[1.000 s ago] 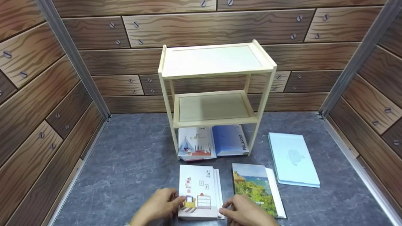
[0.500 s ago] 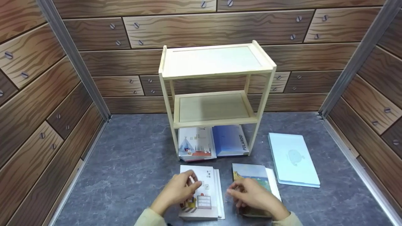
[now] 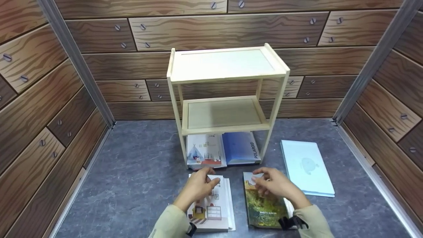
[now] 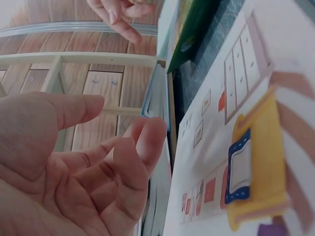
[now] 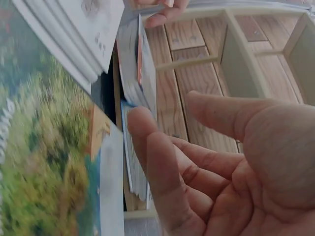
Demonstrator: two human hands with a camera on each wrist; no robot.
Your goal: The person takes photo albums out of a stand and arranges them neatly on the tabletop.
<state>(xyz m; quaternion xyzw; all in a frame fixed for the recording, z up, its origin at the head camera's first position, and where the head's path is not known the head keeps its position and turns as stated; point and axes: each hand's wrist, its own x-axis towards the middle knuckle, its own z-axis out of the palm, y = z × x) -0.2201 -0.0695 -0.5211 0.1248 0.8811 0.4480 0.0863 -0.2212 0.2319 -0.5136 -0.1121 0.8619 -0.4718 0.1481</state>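
Observation:
My left hand [image 3: 200, 185] hovers over a white photo album [image 3: 208, 219] with a drawn yellow armchair and dresser on its cover. Its fingers are loosely bent and hold nothing, as the left wrist view also shows. My right hand [image 3: 272, 182] is above another photo album [image 3: 266, 208] with a green landscape cover, thumb and fingers apart and nothing between them. Ahead of both hands, under the lowest visible board of a pale wooden shelf [image 3: 226, 129], lie a white album with a tent drawing [image 3: 205, 150] and a blue album marked POLAROID [image 3: 241, 148].
A light blue album [image 3: 309, 168] lies on the dark grey tabletop [image 3: 138, 185] to the right. The shelf's top board [image 3: 224, 62] and middle board [image 3: 224, 114] bear nothing. Wood-patterned panels [image 3: 231, 31] enclose the back and sides.
Both hands have left the near edges of the front albums and moved forward over them, toward the shelf. The albums and the shelf stay where they were.

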